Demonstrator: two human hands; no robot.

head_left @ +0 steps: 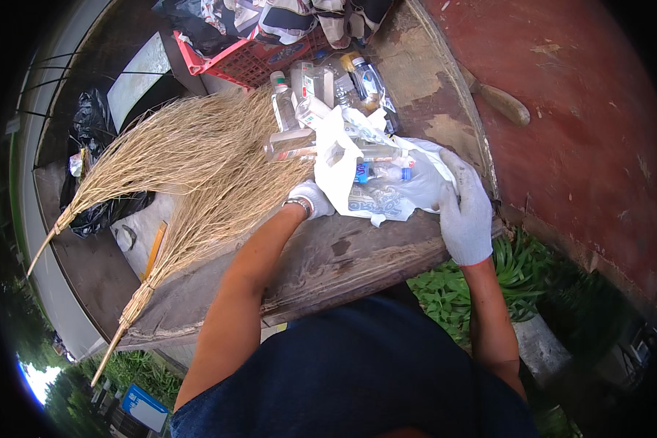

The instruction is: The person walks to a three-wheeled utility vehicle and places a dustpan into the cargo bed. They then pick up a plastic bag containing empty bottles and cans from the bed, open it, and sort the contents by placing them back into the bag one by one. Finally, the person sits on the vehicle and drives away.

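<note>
A white plastic bag [380,202] bearing printing lies with its mouth spread at the edge of the worn wooden platform [339,263]. My right hand [465,216], in a white knit glove, pinches the bag's right side between thumb and fingers. At the bag's lower left is my left hand [313,200], also gloved; its fingers are hidden beneath or behind the plastic. Inside the bag or showing through it is a clear bottle with a blue cap [391,173]. More empty bottles, such as a clear plastic bottle [282,104] and a dark-labelled bottle [367,79], lie heaped behind it.
Two straw brooms [159,142] spread across the left side. Beyond the bottles stands a red plastic crate [224,63] with patterned cloth [284,22] piled on it. Black plastic bags [90,117] lie far left. A red-brown panel [569,137] with a wooden handle [506,104] rises at right.
</note>
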